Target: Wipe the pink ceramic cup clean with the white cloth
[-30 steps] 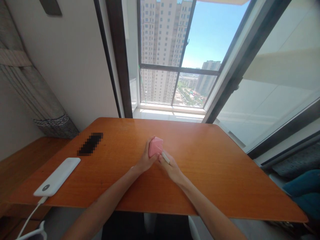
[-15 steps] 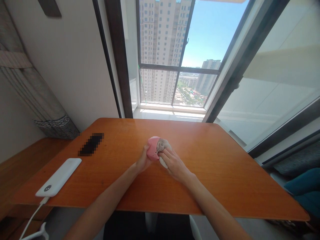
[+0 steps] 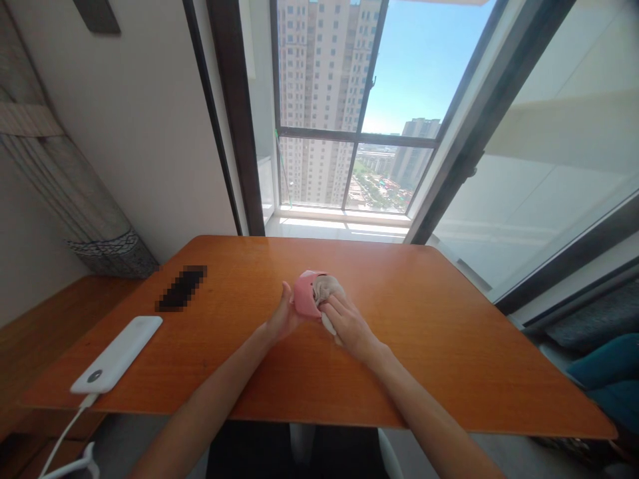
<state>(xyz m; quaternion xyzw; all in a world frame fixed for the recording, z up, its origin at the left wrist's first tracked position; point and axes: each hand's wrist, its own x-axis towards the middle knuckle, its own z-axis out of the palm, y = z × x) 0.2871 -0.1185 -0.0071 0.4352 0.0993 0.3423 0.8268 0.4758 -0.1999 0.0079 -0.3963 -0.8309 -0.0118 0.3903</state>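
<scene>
A small pink object (image 3: 304,296) with a rounded, hollow-looking shape is held above the middle of the wooden table (image 3: 439,326); I cannot make out its exact kind. My left hand (image 3: 283,319) supports it from the left and below, thumb raised off its side and other fingers partly hidden behind it. Bunched in my right hand (image 3: 347,322) is a greyish-white cloth (image 3: 327,287), pressed against the open right side of the pink object. The fingertips of that hand are partly buried in the cloth.
A white power bank (image 3: 120,352) with a cable (image 3: 64,436) plugged in lies at the table's left. Behind it is a dark pixelated rectangle (image 3: 182,288). Windows (image 3: 357,173) stand beyond the far edge, a curtain (image 3: 100,199) hangs left, and teal fabric (image 3: 606,372) shows at right.
My left thumb has lifted away from the pink object, which has turned slightly. My right hand and the cloth have shifted a little against its opening.
</scene>
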